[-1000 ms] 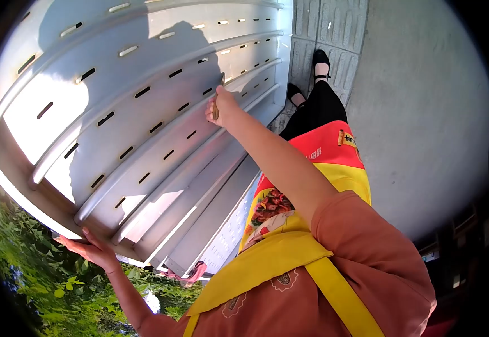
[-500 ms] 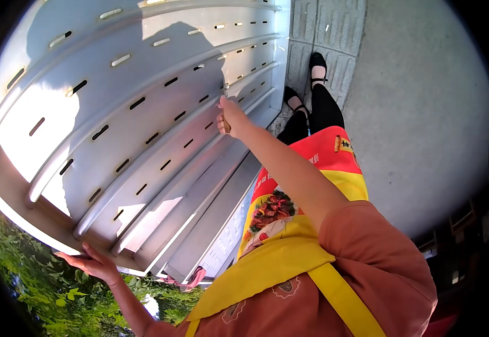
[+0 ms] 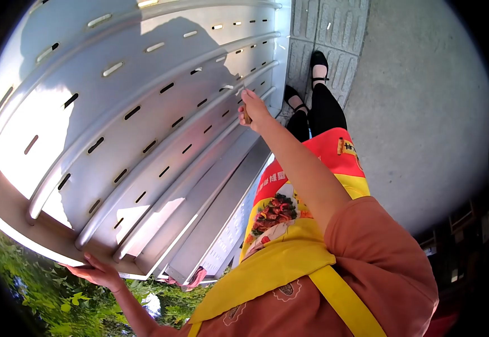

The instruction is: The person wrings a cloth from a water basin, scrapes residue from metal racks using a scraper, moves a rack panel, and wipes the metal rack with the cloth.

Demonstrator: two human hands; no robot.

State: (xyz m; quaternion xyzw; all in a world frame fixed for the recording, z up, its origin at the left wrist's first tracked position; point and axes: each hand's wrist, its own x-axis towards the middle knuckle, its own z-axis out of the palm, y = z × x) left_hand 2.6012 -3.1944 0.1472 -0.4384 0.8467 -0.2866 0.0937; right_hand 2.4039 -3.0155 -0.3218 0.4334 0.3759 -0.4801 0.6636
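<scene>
A large pale metal panel [image 3: 143, 112] with raised tubular ribs and rows of slots fills the left of the view. My right hand [image 3: 254, 112] is closed around the brown handle [image 3: 247, 116] of a small tool at the panel's right part; the tool's thin tip lies close to a rib and is hard to make out. At the panel's lower left rim [image 3: 31, 236], my left hand [image 3: 99, 273] rests against the edge from outside, fingers stretched and apart. Nothing is visible in its palm.
Green plants [image 3: 48, 303] grow beyond the lower rim. A reddish cloth [image 3: 195, 278] hangs by the panel's lower corner. My feet in black shoes [image 3: 319, 67] stand on grey paving [image 3: 334, 33], beside a concrete floor [image 3: 418, 112]. A yellow and red apron [image 3: 267, 253] covers my front.
My right hand has moved right along the ribs, toward the panel's right end, with the tool still in it. My left hand has slid slightly down in view with the rim and stays spread there.
</scene>
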